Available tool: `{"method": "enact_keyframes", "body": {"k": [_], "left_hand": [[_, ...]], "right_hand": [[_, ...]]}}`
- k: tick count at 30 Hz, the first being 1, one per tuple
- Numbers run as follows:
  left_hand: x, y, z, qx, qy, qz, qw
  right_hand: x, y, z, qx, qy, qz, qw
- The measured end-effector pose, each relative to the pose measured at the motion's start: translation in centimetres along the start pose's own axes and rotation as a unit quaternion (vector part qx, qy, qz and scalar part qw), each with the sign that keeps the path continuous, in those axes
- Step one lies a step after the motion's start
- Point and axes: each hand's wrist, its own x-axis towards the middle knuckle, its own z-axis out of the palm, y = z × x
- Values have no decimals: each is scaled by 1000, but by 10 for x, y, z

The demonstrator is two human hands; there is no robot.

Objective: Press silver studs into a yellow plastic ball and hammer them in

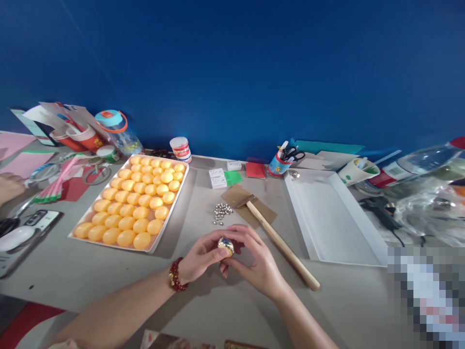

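Between my two hands is a shiny silver, round metal piece [225, 245], its top domed and reflective. My left hand [203, 257] grips it from the left with the thumb pressed on its front. Fingers of my right hand [252, 254] curl round its far and right sides, partly hidden behind it. Just beyond my fingers lies a small heap of silver metal beads [222, 212]. A hammer [278, 237] with a wooden handle rests to the right, its head on a brown square sheet [232, 196].
Left stands a shallow tray [152, 248] of orange balls [127, 223]; right, a white tray [336, 232] with a small metal item in its far corner. Small white boxes [218, 179], a pen cup [279, 165] and a tub [180, 149] line the blue wall. Another person's hand [10, 186] is far left.
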Motion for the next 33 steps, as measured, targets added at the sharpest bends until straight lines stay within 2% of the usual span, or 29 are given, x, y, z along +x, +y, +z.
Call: {"method": "enact_keyframes", "body": {"k": [4, 10, 17, 25, 30, 33], "left_hand": [[-1, -2, -1, -17, 6, -4, 1000], [-1, -4, -3, -10, 47, -39, 998], [-1, -2, -2, -8, 38, -27, 999], [-2, 1, 0, 40, 74, -47, 995], [-1, -1, 0, -12, 35, -21, 999], [0, -1, -1, -23, 48, -28, 998]], "right_hand": [[0, 0, 0, -3, -1, -5, 1000], [0, 0, 1, -23, -4, -12, 1000], [1, -3, 2, -27, -5, -18, 999], [0, -2, 4, -48, -9, -16, 999], [1, -3, 4, -45, 7, -14, 999], [1, -4, 5, -39, 6, -8, 999]]}}
